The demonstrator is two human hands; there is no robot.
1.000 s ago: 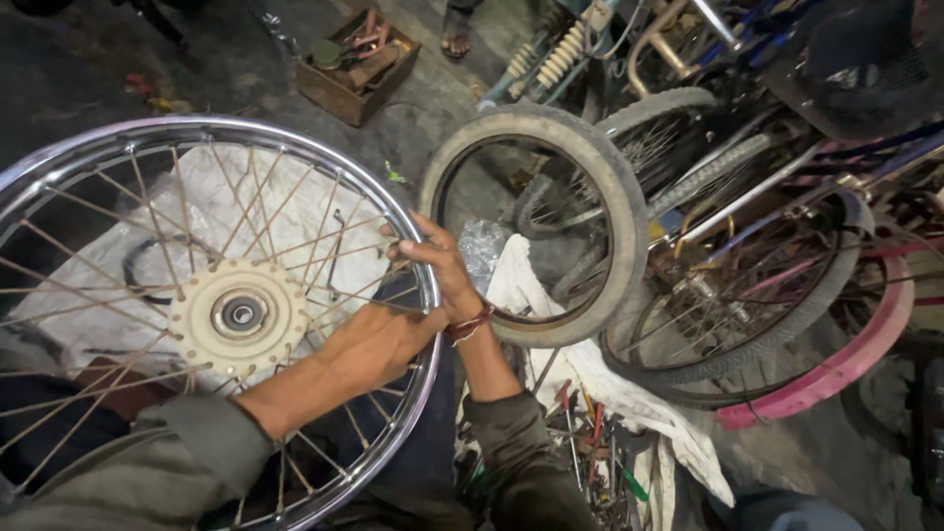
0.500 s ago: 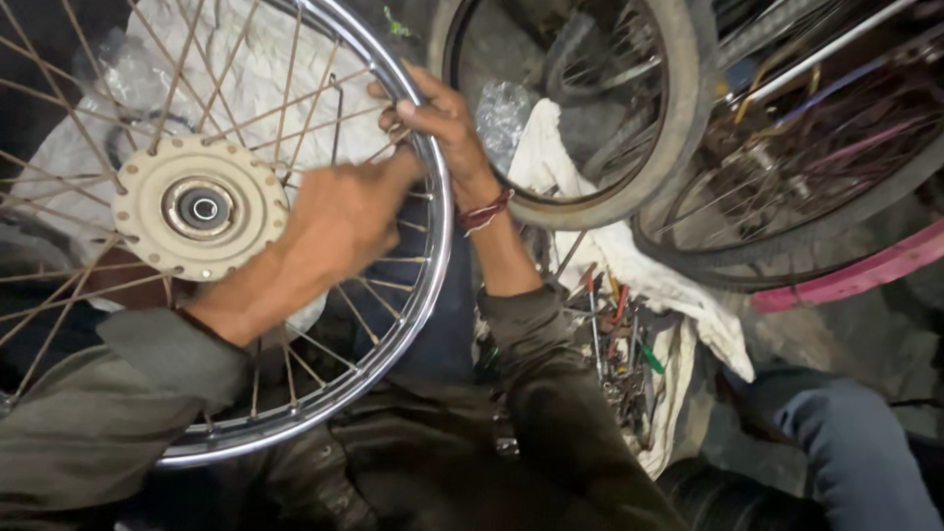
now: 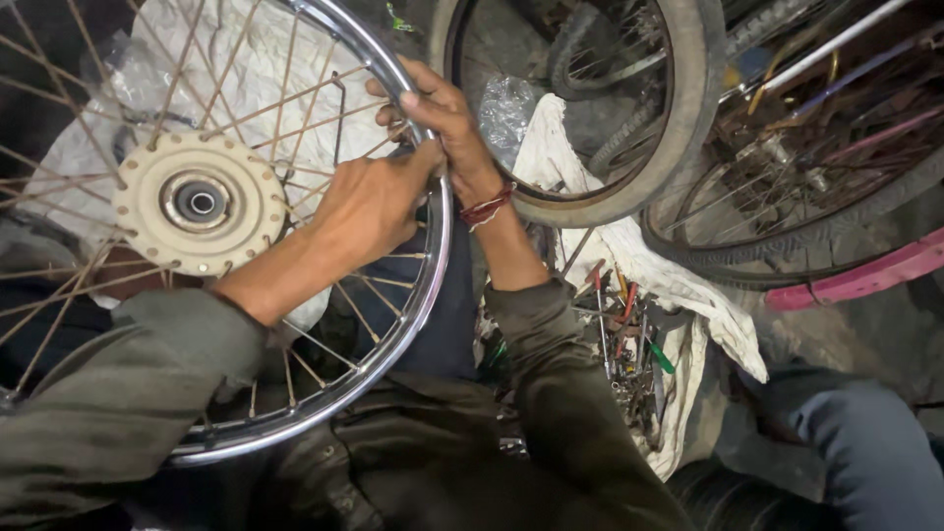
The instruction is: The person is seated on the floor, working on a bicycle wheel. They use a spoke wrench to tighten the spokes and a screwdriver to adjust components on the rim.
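Both hands' fingers at the chrome rim (image 3: 433, 265): right hand (image 3: 442, 118) gripping it, left hand (image 3: 369, 202) clenched just inside.

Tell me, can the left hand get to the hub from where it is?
Probably yes. The left hand lies over the spokes near the rim, and the cream hub sits close beside it with nothing covering its face. The right hand grips the rim, clear of that path.
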